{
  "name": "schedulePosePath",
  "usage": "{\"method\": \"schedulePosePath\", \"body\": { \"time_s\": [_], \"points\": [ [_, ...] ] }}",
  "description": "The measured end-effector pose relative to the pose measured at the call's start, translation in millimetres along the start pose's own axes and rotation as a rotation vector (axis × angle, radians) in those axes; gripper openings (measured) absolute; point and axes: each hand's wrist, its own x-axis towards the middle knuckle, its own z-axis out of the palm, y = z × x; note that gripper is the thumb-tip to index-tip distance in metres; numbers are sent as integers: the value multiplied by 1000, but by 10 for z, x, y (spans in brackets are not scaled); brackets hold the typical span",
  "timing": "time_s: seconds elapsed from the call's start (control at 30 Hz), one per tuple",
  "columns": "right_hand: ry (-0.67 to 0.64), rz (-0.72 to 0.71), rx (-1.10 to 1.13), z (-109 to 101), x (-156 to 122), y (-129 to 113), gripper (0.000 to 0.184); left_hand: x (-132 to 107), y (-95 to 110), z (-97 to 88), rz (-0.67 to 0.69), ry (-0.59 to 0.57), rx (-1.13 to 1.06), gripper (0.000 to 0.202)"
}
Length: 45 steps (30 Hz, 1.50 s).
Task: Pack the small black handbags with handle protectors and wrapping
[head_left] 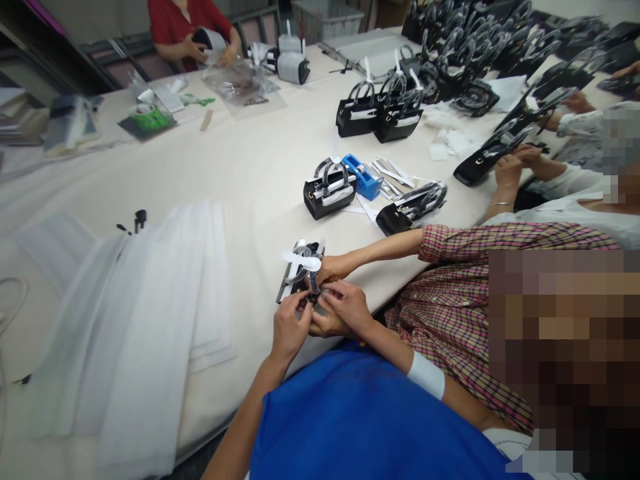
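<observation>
A small black handbag with wrapped handles and a white tag stands on the table edge before me. My left hand pinches at its near end with thumb and forefinger. My right hand is closed at the same end, fingertips close to the left ones. The small part between my fingertips is too hidden to make out. A co-worker in a plaid shirt reaches in from the right. One of that person's hands is behind the bag, and the other lies beneath my right hand.
White wrapping sheets lie at left. Ahead are another black handbag, a blue tape dispenser and paper strips. Many handbags crowd the back right. Green tape sits far left. Other people work around the table.
</observation>
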Motion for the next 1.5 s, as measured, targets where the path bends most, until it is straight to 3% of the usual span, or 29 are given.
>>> {"method": "schedulePosePath", "body": {
  "time_s": [0.3,0.43,0.53,0.7,0.87,0.97,1.17,1.33,1.5],
  "points": [
    [-84,-28,16,63,41,9,23,45,-23,-41,-42,-73,-28,28],
    [-125,-45,17,64,70,45,22,54,18,-6,-158,-102,-173,44],
    [-165,-58,54,60,74,81,23,68,43,33,-170,-108,-185,49],
    [-151,-79,-2,71,51,70,22,39,54,96,-105,-74,-92,45],
    [-144,-106,-132,73,34,27,16,7,3,134,131,-60,141,38],
    [-175,-158,-201,57,35,32,12,45,-42,136,206,-88,178,36],
    [-174,-240,-191,74,101,40,12,204,-77,61,200,-121,201,22],
    [-196,-167,-139,83,120,106,15,351,-85,1,138,-214,141,11],
    [-226,-236,-100,-4,146,222,20,324,-129,36,156,-238,154,17]
  ]
}}
